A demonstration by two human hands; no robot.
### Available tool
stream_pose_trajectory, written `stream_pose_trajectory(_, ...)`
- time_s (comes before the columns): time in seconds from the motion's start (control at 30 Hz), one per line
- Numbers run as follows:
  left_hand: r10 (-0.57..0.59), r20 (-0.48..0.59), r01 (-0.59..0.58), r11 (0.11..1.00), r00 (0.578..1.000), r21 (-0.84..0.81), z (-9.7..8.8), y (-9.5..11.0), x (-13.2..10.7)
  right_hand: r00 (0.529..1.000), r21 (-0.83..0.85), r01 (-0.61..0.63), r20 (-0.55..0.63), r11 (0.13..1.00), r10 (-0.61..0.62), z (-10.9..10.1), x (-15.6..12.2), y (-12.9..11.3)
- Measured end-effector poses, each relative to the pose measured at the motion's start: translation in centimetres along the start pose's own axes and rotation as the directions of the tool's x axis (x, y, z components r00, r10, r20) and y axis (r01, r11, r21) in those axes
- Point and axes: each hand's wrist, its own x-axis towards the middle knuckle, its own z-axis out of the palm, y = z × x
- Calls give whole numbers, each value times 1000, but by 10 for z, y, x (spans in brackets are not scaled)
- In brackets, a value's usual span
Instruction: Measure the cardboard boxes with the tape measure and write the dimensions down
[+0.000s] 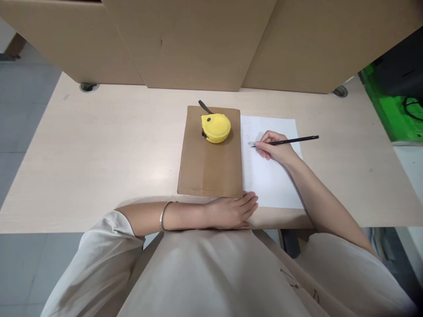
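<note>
My right hand (276, 147) is closed around a long black pencil (297, 139), its tip down at the left part of a white sheet of paper (280, 189). Faint small marks run along the sheet's left side. Near the desk's front edge, my left hand (234, 210) lies flat with fingers apart, the fingertips at the paper's lower left corner and just below a brown cardboard piece (211, 171). The cardboard lies left of the paper, against or over its edge; I cannot tell which. On its upper half sits a yellow tape measure (216, 127) with a black strap.
Tall cardboard panels (194, 44) stand along the back of the pale wooden desk (99, 145). Two round cable holes, one at the left (89, 87) and one at the right (340, 91), are at their foot. Green and black items (390, 105) are beyond the right edge.
</note>
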Motion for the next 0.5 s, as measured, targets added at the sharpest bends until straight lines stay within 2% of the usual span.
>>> stream_pose_trajectory(0.17,18,-103,-8,995,994,95,0,-1,0,1000,-48,4,-2,999,-4,-5,-2,-1)
stream_pose_trajectory(0.33,-6,-150,17,997,989,74,3,0,-2,1000,-76,3,24,997,-1,-6,-1,-3)
stream_pose_trajectory(0.5,4,-129,5,997,992,71,0,-1,-1,999,-66,18,46,998,-15,-4,0,-4)
